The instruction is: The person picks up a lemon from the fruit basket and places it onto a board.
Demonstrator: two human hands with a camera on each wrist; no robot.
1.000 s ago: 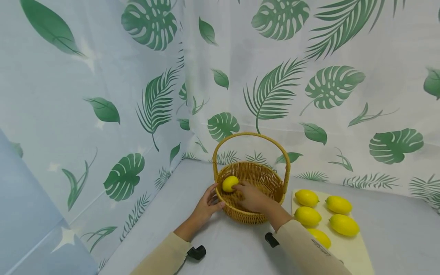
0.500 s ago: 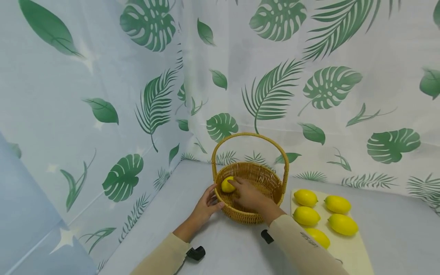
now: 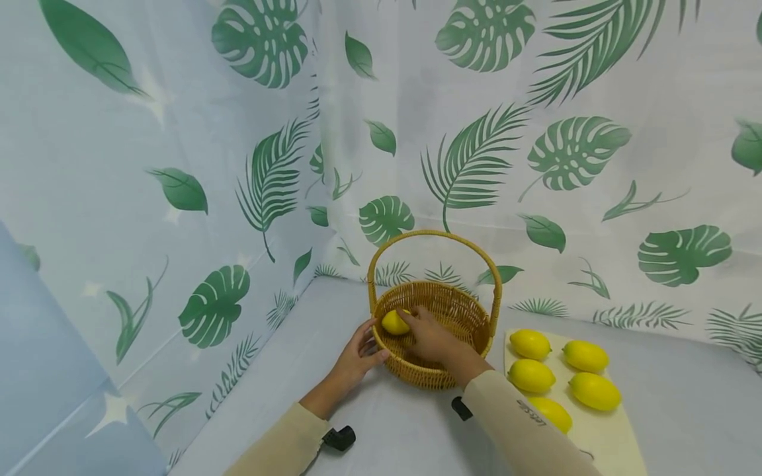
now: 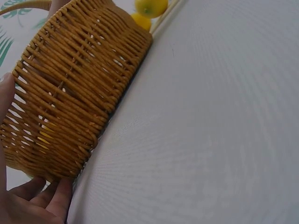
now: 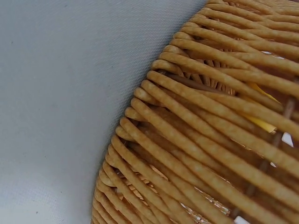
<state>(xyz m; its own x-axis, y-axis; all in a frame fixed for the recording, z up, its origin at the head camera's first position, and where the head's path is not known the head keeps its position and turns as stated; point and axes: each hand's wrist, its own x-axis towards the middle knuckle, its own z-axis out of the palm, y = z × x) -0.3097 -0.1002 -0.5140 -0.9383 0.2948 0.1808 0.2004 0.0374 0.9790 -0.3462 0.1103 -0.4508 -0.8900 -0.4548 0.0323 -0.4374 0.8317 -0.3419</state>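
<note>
A round wicker basket [image 3: 428, 380] with a tall arched handle stands on the white surface. At its left side, my left hand [image 3: 352, 360] grips the wall, thumb towards the front rim; the left wrist view shows fingertips [image 4: 58, 196] low against the weave. My right hand [image 3: 433, 338] reaches over the front rim into the basket. Its fingers hold a yellow lemon [image 3: 393, 322] against the inner left wall, covering the lemon's right side. In the right wrist view the basket's weave [image 5: 201, 126] fills the right half, and the hand itself is hidden.
Right of the basket lies a cream board [image 3: 607, 443] bearing several lemons [image 3: 595, 391], some close to the right forearm. A leaf-printed curtain [image 3: 405, 172] hangs behind the basket and along the left.
Inside the basket, the lemon has turned and settled slightly lower and to the left. My right hand's fingers have shifted over its top. The left hand stays on the basket.
</note>
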